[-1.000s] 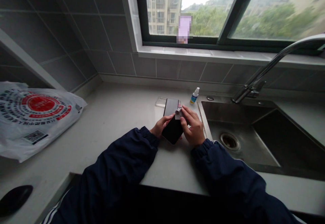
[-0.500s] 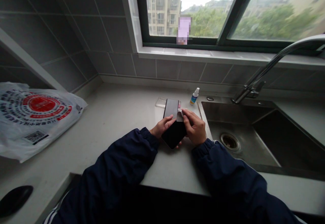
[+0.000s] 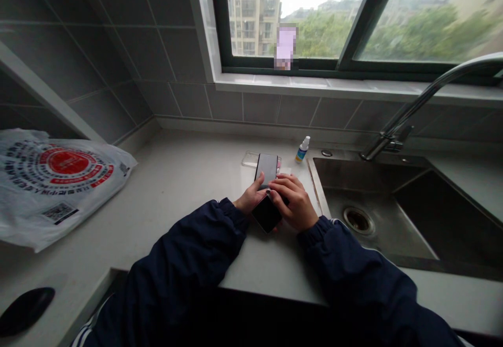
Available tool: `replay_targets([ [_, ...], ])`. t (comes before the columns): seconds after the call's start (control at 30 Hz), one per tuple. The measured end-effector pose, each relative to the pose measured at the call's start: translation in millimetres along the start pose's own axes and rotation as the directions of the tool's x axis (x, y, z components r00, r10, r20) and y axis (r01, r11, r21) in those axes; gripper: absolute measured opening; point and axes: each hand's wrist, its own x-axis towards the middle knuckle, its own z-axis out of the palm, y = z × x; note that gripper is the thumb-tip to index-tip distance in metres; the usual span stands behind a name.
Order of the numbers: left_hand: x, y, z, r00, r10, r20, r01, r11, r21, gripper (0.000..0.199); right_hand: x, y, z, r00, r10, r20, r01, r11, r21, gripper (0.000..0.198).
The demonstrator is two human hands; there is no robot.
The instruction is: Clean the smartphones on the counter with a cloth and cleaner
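Note:
A dark phone (image 3: pixel 267 217) lies tilted in my left hand (image 3: pixel 250 198), whose thumb points up along its left side while fingers support it from below. Over the upper part of its screen is my right hand (image 3: pixel 295 203), fingers bent and pressed down. A small grey cloth (image 3: pixel 268 192) shows only as a sliver under those fingertips. Just behind both hands, a second phone with a grey screen (image 3: pixel 268 165) lies on the counter, overlapping a clear phone case (image 3: pixel 249 159). A small white-capped spray bottle (image 3: pixel 302 151) stands upright to the right of them.
A steel sink (image 3: pixel 334 179) with a chrome faucet (image 3: pixel 396 121) occupies the right. On the left lies a white plastic bag (image 3: pixel 78 179) with red and black print. A black oval object (image 3: pixel 26 311) is at the lower left. The window sill (image 3: pixel 314 84) runs behind the counter (image 3: pixel 188 179).
My right hand has moved slightly left and down across the held phone, covering more of its screen. The cloth, plainly visible before, is now mostly hidden under my fingers.

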Motion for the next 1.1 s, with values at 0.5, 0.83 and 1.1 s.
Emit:
replay_targets([
  [0.5,2,3,13,0.993,0.056,-0.101,-0.075,0.979,-0.19,0.096,-4,-17,0,0.991,-0.118,0.062,0.116,0.993,0.034,0.026],
  [0.83,2,0,5,0.996,0.06,-0.068,-0.07,0.984,-0.162,0.103,-3,-17,-1,0.993,-0.112,0.039,0.112,0.993,-0.022,0.025],
  [1.1,-2,2,-2,0.996,-0.093,-0.006,0.094,0.993,0.07,0.08,1,0,-7,0.991,0.009,-0.135,-0.031,0.987,-0.16,0.023],
])
